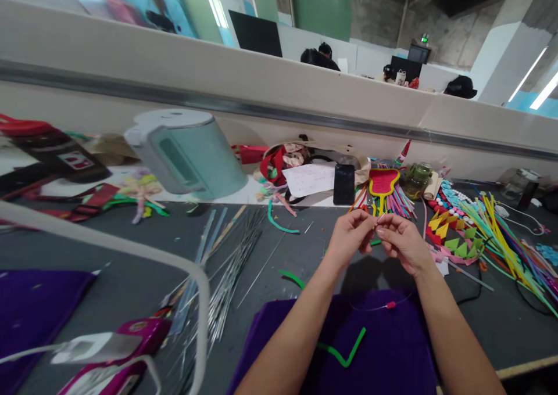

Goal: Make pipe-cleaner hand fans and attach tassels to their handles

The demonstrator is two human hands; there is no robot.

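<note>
My left hand and my right hand meet above the desk, fingertips pinched close together. Between them runs a thin pale thread, whose lower loop hangs with a small pink bead on it. Whatever tiny piece sits at the fingertips is too small to make out. Under my forearms lies a dark purple cloth, with a bent green pipe cleaner on top. Another green pipe cleaner piece rests by the cloth's far left edge.
Left of my arms are a bundle of metal wires, a magenta glue gun and a pale cable. A mint kettle stands behind. Coloured pipe cleaners lie right; a phone leans ahead. People sit beyond the partition.
</note>
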